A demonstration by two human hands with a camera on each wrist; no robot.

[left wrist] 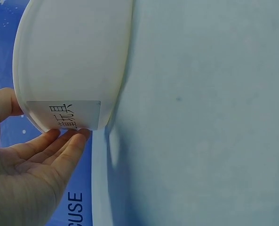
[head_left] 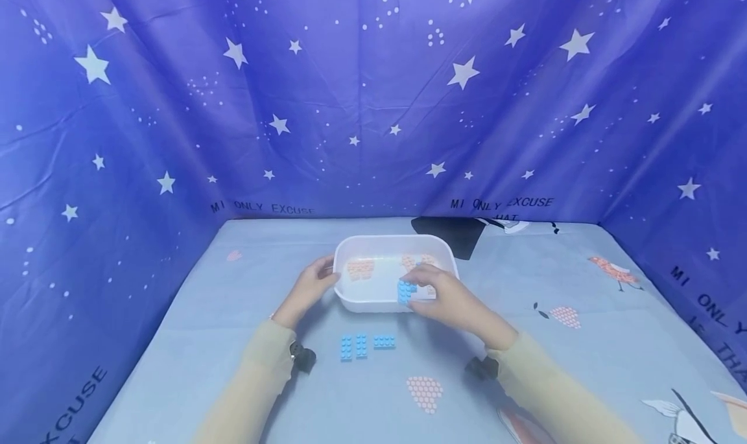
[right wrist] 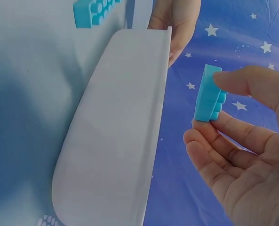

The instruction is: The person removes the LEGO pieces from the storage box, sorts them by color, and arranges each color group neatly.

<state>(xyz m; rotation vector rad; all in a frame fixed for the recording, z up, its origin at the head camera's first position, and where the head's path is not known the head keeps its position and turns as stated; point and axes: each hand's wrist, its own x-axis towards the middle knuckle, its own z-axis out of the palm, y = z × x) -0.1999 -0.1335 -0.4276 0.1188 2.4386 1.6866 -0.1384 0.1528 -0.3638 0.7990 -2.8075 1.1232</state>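
A white plastic bin (head_left: 373, 305) sits on the cloth, with orange studded bricks (head_left: 360, 269) inside at its left and right ends. My left hand (head_left: 307, 292) holds the bin's left end. In the left wrist view its thumb is at the rim and its fingertips touch the outer wall by a label (left wrist: 64, 115). Between thumb and fingers, my right hand (head_left: 446, 296) pinches a light-blue toy building brick (right wrist: 208, 94). In the head view this brick overlaps the bin's front right rim. Part of the bin's inside is hidden behind the right hand.
In front of the bin lie three blue building bricks: two lengthwise, the left one (head_left: 346, 348) and the middle one (head_left: 362, 346), and one crosswise (head_left: 384, 342). The printed cloth (head_left: 233, 340) covers the table. A blue star-patterned curtain (head_left: 362, 107) encloses the back and sides.
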